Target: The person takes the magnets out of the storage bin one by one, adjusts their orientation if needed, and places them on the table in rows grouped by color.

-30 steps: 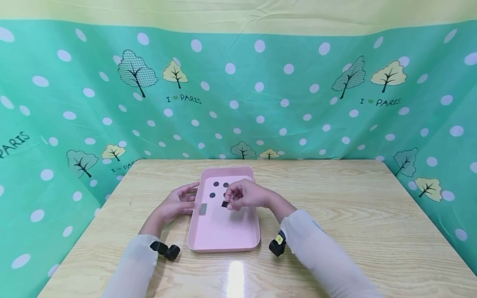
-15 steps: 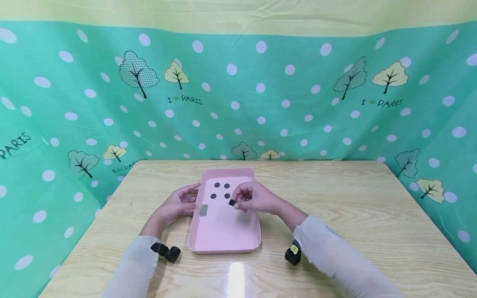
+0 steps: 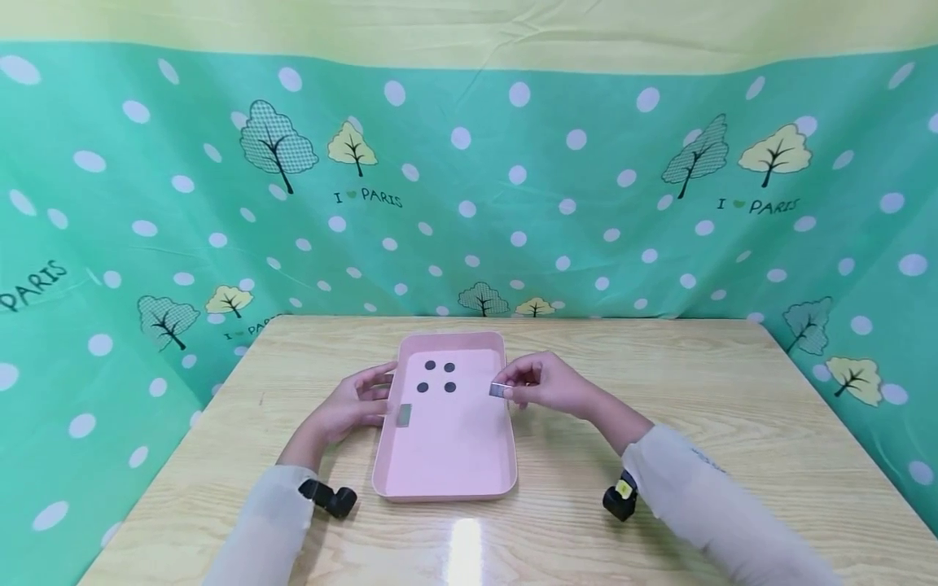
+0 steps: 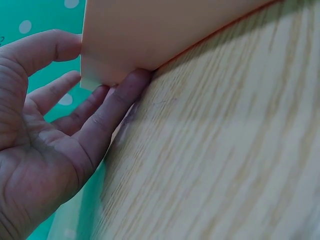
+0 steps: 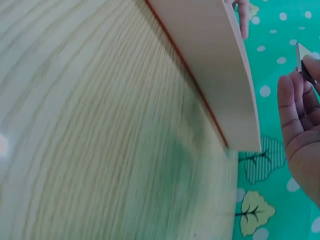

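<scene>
A pink tray (image 3: 447, 456) lies on the wooden table. Several dark round discs (image 3: 450, 387) sit in its far part, and a grey-green rectangular piece (image 3: 404, 415) is at its left side. My left hand (image 3: 355, 404) touches the tray's left wall with spread fingers; in the left wrist view the fingertips of that hand (image 4: 55, 120) rest on the wall's outside. My right hand (image 3: 550, 384) pinches a small shiny rectangular piece (image 3: 500, 390) above the tray's right edge. The right wrist view shows this piece (image 5: 303, 62) between thumb and fingers.
The wooden table (image 3: 659, 407) extends on both sides of the tray. A green dotted curtain (image 3: 410, 244) with printed trees hangs behind and beside it. Black wrist cameras sit below each hand, and light glares on the table's near part.
My right hand has moved right with the small piece, from over the middle of the tray to its right edge, uncovering the discs. My left hand has stayed at the left wall.
</scene>
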A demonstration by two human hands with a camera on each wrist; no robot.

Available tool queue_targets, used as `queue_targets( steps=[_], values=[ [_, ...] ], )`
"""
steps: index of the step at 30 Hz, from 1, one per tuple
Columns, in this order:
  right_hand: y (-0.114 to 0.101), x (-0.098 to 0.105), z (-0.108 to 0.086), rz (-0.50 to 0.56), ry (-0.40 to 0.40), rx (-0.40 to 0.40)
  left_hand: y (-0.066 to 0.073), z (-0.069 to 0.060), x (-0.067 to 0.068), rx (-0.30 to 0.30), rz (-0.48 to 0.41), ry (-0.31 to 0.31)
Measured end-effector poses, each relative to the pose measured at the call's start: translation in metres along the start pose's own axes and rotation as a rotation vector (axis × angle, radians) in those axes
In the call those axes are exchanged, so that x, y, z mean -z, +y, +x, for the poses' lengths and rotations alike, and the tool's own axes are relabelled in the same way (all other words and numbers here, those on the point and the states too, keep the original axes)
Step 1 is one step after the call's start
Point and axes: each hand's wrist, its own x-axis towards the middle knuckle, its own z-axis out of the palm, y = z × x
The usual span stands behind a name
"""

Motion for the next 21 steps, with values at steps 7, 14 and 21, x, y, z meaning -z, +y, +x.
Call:
queue_targets(
  steps=[7, 14, 21],
  values=[
    [0.009, 0.013, -0.009, 0.034, 0.044, -0.024, 0.000, 0.000, -0.001, 0.011, 0.016, 0.006],
    [0.024, 0.023, -0.014, -0.006, 0.071, -0.047, -0.001, 0.000, -0.001, 0.001, 0.014, -0.004],
    [0.040, 0.034, -0.015, -0.021, 0.107, -0.100, 0.000, 0.000, -0.001, 0.022, 0.018, 0.014]
  ],
)
